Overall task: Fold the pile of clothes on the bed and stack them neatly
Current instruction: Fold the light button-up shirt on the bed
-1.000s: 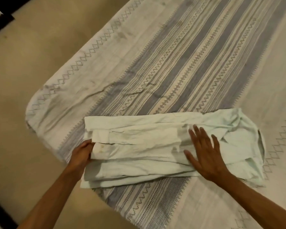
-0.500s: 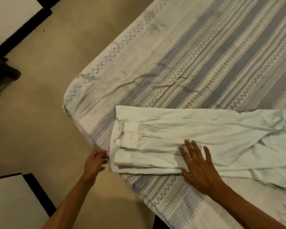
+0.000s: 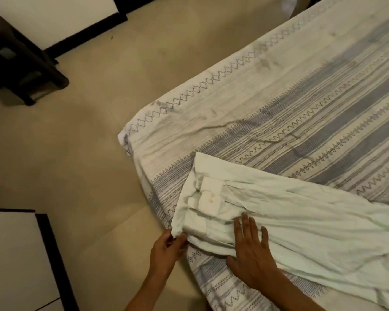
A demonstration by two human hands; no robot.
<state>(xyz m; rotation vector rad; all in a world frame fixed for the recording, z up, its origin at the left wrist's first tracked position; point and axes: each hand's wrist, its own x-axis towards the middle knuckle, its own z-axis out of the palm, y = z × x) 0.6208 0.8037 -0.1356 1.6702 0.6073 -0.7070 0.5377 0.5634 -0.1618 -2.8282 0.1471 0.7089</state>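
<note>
A pale white shirt (image 3: pixel 301 221) lies folded lengthwise near the corner of the bed (image 3: pixel 234 104), its two buttoned cuffs (image 3: pixel 209 198) stacked on top at the left end. My left hand (image 3: pixel 166 250) pinches the shirt's lower left corner at the bed's edge and lifts it slightly. My right hand (image 3: pixel 249 254) lies flat with fingers spread on the shirt just right of the cuffs. The shirt's right end runs out of view.
The bed carries a grey-striped, zigzag-patterned sheet. Beige floor (image 3: pixel 76 164) lies to the left. A dark stool (image 3: pixel 20 61) stands at the far left, and a white panel with a dark border (image 3: pixel 16 261) sits at the lower left.
My view has swung left, so the shirt sits further right. My left hand left the cuffs, dropped to the bed's edge and took the shirt's lower left corner. My right hand stays flat.
</note>
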